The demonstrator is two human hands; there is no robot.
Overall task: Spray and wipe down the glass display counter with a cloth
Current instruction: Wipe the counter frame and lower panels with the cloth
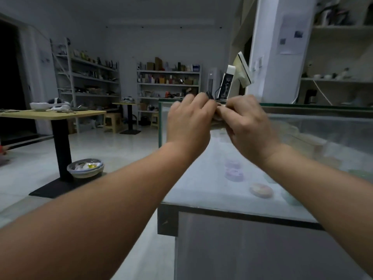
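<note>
The glass display counter [203, 190] runs from the lower middle away to the right. Both my hands meet above its far left end. My left hand [189, 120] and my right hand [248, 122] have their fingers curled together round a small pale cloth [217, 119]. Most of the cloth is hidden behind the fingers, and only a thin tan strip shows between the hands. A dark cable end [210, 96] sticks up just above my left fingers. I see no spray bottle.
White upright devices [228, 81] stand on the counter's far end behind my hands. Round purple and pink boxes [234, 174] lie under the glass. To the left are a wooden table [60, 115] on a black post, a basin [85, 168] on the floor, and shelving [168, 83] along the back wall.
</note>
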